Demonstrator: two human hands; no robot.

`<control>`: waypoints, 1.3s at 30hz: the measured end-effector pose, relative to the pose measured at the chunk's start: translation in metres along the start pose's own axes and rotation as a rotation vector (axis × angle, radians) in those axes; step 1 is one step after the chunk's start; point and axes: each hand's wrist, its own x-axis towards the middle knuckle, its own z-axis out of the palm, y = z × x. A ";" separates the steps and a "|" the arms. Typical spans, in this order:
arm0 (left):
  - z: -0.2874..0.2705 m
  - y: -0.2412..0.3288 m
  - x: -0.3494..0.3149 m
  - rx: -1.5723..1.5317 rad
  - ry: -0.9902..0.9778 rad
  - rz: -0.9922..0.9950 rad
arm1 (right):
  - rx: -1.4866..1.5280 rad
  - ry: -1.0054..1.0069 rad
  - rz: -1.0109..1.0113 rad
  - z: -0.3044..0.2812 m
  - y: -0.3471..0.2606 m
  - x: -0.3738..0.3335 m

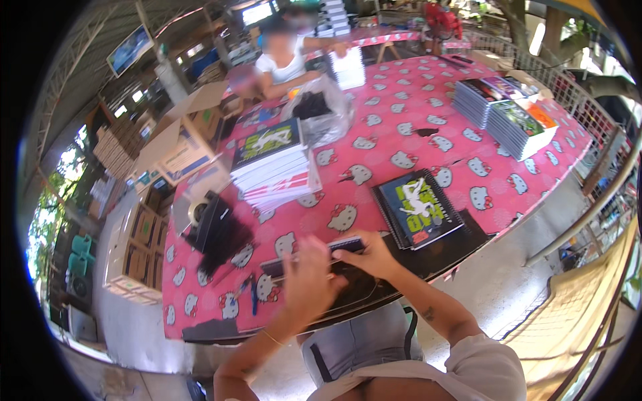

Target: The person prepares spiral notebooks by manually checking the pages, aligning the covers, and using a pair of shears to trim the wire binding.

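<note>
Head view, one working surface, covered in pink sheeting printed with white cartoon cat faces, its near edge dark and worn. Item in hand: one slim dark book with a coil-like edge, tipped up on its side at the near edge of the surface, directly in front of the person. Right hand: closed on the book's right end, thumb along its upper edge. Left hand: blurred, at the left part of the book; whether it grips or only lies against it cannot be told. Progress, as judged: partway; the book in hand seems unfinished, while bound copies already lie gathered. Just beyond the right hand, a low pile of books: black wire coils, glossy dark covers, white figure, green lettering. Left of centre, a tall stack, its white page edges unevenly squared. Far right, further book stacks, block-shaped, with colourful covers; their state of completion is unclear. Also present: a crinkled clear plastic bag with black contents; a tangle of fine black strands; a slim blue pen-like item; brown cardboard boxes; across the surface, a co-worker beside a white-edged stack.
</note>
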 end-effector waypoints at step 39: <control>-0.015 -0.012 0.020 -0.381 0.476 0.078 | -0.202 -0.299 0.128 -0.044 -0.059 0.020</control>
